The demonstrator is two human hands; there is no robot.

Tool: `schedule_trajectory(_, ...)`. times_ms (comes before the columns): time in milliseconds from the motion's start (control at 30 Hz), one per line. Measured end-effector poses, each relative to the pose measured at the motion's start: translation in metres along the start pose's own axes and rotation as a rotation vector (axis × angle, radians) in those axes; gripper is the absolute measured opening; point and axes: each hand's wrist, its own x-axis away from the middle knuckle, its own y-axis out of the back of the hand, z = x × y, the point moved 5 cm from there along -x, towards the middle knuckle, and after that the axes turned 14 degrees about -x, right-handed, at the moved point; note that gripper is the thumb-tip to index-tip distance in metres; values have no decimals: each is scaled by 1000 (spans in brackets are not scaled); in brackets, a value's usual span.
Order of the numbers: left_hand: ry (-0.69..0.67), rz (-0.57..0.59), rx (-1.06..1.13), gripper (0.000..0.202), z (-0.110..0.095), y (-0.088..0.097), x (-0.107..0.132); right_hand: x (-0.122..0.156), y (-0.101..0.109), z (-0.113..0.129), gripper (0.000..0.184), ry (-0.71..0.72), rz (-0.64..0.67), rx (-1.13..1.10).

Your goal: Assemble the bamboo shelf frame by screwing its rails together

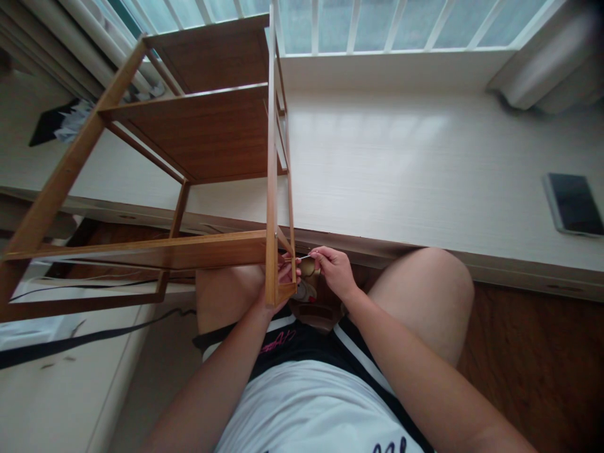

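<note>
A wooden shelf rack (pixel 221 135) with several brown boards lies tilted in front of me, its near end above my lap. My left hand (pixel 284 272) is closed at the near right corner of its frame, partly hidden behind a wooden upright. Just to the right, my right hand (pixel 334 269) pinches a thin, light metal rod (pixel 306 257) between thumb and fingertips. The rod points left at the slim wooden bar of the rack's corner. Whether its tip sits in a hole or screw is too small to tell.
A wide pale window ledge (pixel 377 170) runs behind the rack, with a dark phone (pixel 574 202) at its right. Curtains (pixel 542 69) hang at both sides. A black strap (pixel 117 330) lies across the lower left, over a white cabinet (pixel 61 402). Wooden floor (pixel 528 358) shows at right.
</note>
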Motion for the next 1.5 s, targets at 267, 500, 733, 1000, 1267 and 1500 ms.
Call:
schedule_trajectory(267,8,2,-1,34,0,-1,1,-1,4,6,23,24,54,112)
schedule_trajectory(500,18,10,-6,33,-2,-2,2,0,4,11,30,-33,57,122)
schedule_trajectory(733,12,26,-4,31,-5,-4,4,-3,1,-8,40,-212,89,-14)
schedule_trajectory(1000,-12,50,-39,44,-3,-1,3,-6,-5,-18,43,-349,117,-138)
schedule_trajectory(1267,-12,27,-47,44,-2,0,2,-6,1,1,37,-229,149,-54)
schedule_trajectory(1500,-14,30,-50,44,-2,1,3,-3,1,8,30,-94,153,89)
